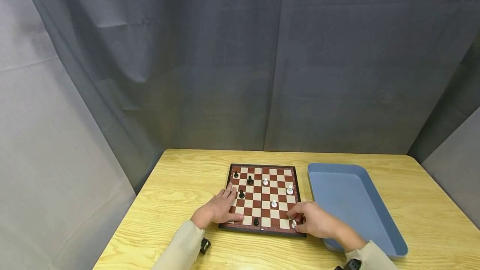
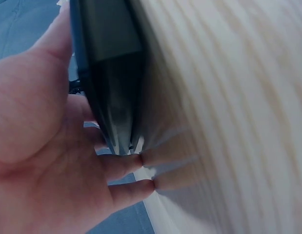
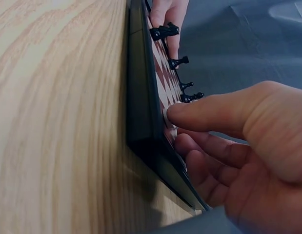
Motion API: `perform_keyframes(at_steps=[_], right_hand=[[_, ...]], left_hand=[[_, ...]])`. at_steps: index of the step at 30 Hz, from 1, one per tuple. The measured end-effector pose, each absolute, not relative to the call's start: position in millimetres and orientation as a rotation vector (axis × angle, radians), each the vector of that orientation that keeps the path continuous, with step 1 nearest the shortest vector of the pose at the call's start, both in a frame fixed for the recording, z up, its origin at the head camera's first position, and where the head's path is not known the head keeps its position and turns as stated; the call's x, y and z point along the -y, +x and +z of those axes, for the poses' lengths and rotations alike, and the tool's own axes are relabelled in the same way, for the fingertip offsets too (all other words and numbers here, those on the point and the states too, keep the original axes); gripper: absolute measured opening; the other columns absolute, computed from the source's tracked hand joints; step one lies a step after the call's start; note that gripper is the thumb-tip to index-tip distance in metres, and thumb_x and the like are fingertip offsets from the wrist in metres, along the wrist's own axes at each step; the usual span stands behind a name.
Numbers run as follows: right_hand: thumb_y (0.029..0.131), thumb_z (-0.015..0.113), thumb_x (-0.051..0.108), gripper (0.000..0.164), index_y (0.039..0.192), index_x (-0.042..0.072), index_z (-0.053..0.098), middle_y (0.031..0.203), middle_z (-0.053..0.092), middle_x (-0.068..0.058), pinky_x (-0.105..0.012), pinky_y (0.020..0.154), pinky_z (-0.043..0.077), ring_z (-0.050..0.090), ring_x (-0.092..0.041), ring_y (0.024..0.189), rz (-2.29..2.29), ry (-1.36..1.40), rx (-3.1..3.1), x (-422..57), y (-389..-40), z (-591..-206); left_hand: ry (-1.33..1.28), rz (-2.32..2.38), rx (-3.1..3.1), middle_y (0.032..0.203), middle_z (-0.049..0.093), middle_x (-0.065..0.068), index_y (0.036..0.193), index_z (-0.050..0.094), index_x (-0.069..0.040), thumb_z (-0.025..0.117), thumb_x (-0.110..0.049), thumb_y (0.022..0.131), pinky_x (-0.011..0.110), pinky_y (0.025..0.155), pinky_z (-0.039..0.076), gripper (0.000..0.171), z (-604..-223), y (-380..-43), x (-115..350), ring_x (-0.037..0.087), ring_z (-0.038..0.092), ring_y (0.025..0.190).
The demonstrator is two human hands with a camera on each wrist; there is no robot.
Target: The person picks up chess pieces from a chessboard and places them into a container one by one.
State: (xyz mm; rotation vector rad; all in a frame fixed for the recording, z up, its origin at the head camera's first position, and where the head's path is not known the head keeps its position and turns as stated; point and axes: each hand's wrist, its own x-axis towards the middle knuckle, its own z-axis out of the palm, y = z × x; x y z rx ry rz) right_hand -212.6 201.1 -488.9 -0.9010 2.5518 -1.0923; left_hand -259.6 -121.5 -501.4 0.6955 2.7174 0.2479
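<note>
A brown-and-cream chessboard (image 1: pixel 262 199) with a dark frame lies open on the table. My left hand (image 1: pixel 221 207) rests spread on its left edge, thumb over the front left squares; in the left wrist view, two straight fingers (image 2: pixel 129 192) reach down beside the frame to the tabletop. At the front right corner my right hand (image 1: pixel 315 220) pinches a white chess piece (image 1: pixel 294 223) between thumb and fingers. The right wrist view has the thumb (image 3: pixel 204 114) against that piece, mostly hidden by the hand. Close to my left thumb stands a black knight (image 3: pixel 168 31).
Other black pieces (image 1: pixel 250 180) stand on the board's left half, and white pieces (image 1: pixel 290 189) on its right half. A blue-grey tray (image 1: pixel 352 203) lies right of the board, under my right forearm. A grey curtain (image 1: pixel 225 74) hangs behind the wooden table (image 1: pixel 168 191).
</note>
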Motion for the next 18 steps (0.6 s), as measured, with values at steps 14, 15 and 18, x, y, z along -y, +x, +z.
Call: perform_keyframes(at_steps=[14,15,18], right_hand=[[0.081,0.073,0.004,0.016,0.095,0.011,0.073,0.085,0.061,0.007,-0.023,0.056,0.045,0.051,-0.004,0.067,-1.03,-0.928,-2.581,-197.1,-211.5,-492.4],[0.081,0.072,0.003,0.015,0.095,0.011,0.073,0.085,0.06,0.007,-0.023,0.055,0.045,0.051,-0.004,0.066,-1.031,-0.928,-2.58,-197.3,-211.6,-492.2],[0.082,0.072,0.003,0.014,0.094,0.011,0.073,0.085,0.061,0.007,-0.023,0.055,0.046,0.051,-0.004,0.066,-1.035,-0.921,-2.569,-197.4,-211.7,-491.7]], left_hand=[[0.678,0.244,-2.722,0.157,0.002,0.016,0.152,0.013,-0.004,0.05,-0.064,0.087,0.052,0.107,0.027,0.096,-503.1,-259.7,121.3,0.039,0.016,0.14],[0.679,0.244,-2.722,0.157,0.002,0.016,0.152,0.013,-0.004,0.05,-0.064,0.087,0.052,0.107,0.027,0.096,-503.2,-260.2,121.1,0.038,0.016,0.14],[0.673,0.236,-2.72,0.157,0.002,0.016,0.152,0.013,-0.005,0.049,-0.064,0.087,0.052,0.107,0.027,0.096,-503.1,-260.7,120.6,0.038,0.016,0.14]])
